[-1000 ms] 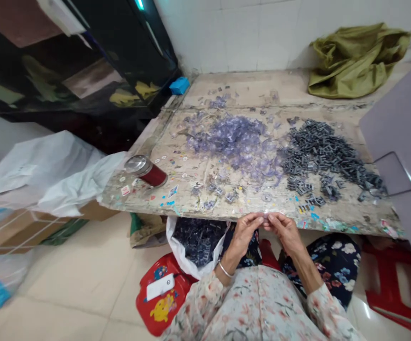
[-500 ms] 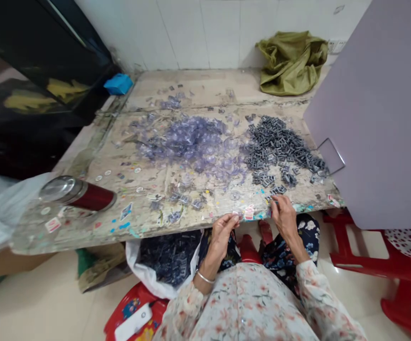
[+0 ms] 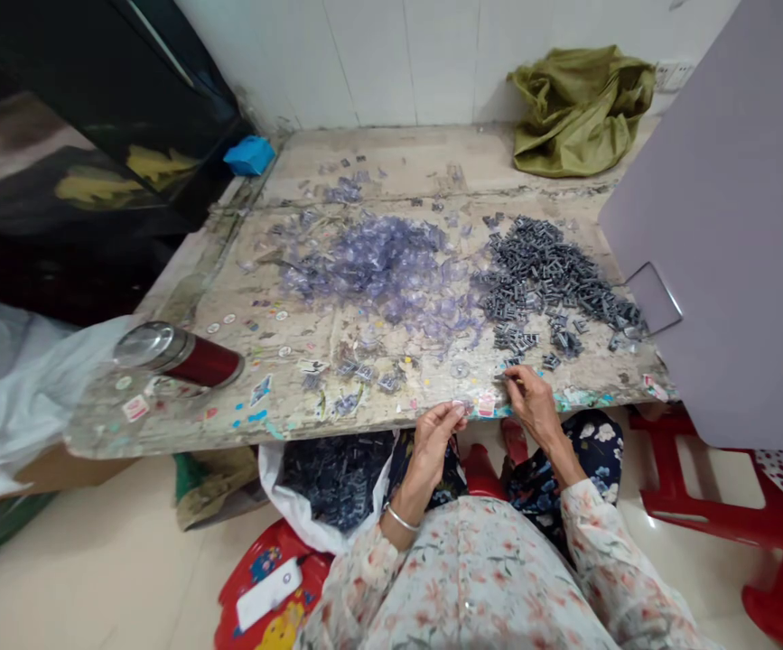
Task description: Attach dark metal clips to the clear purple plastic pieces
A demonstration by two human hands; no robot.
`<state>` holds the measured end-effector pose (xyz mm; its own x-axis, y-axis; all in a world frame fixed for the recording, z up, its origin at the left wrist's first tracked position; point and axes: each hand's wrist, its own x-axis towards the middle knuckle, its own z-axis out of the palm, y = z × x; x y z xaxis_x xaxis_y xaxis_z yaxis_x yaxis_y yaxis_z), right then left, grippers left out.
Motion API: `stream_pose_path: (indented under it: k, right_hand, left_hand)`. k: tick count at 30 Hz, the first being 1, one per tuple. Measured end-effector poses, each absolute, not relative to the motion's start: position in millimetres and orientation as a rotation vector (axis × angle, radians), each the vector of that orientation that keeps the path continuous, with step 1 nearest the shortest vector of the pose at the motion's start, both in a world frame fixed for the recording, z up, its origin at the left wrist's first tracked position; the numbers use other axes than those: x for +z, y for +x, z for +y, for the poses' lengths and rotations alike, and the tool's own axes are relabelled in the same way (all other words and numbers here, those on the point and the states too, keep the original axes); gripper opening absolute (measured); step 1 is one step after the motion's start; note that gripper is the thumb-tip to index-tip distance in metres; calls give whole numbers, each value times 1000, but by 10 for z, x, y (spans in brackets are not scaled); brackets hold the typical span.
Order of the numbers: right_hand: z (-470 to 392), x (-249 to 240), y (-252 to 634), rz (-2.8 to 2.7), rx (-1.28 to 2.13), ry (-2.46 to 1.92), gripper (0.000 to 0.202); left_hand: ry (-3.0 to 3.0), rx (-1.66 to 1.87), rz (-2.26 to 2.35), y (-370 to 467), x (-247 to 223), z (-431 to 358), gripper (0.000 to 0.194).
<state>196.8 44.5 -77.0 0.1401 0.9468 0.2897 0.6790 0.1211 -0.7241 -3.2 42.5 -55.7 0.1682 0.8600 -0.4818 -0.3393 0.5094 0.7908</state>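
Left fingers [image 3: 442, 415], angled inward, pinch a clear piece [image 3: 460, 407]; right fingers [image 3: 519, 373], pointing leftward, pinch a dark piece [image 3: 501, 376].

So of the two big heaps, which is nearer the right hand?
The dark grey heap, beside the lilac panel; the clear purplish heap lies left of it, farther from the right hand.

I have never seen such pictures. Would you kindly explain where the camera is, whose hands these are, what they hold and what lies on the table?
No machine: these are one person's bare left hand and right hand, seen from a camera on the person's head. The table carries a pile of clear purplish pieces, a pile of dark grey parts and a red flask. The left hand seems to pinch a small clear piece, the right a small dark piece.
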Motion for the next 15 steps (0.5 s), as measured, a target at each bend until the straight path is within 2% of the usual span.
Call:
stream_pose_path:
  k: [4,6,15]
  right_hand:
    - [391,-799,2027,-1746,356,-1551,37]
    - [348,-805,2060,-1716,280,-1600,39]
    - [246,-839,1905,-1715,141,-1820,18]
  left_hand:
    - [580,924,1079,-38,-560,425,32]
    - [577,921,1079,-32,-551,424,33]
    - [598,896,1040,24,-505,425,30]
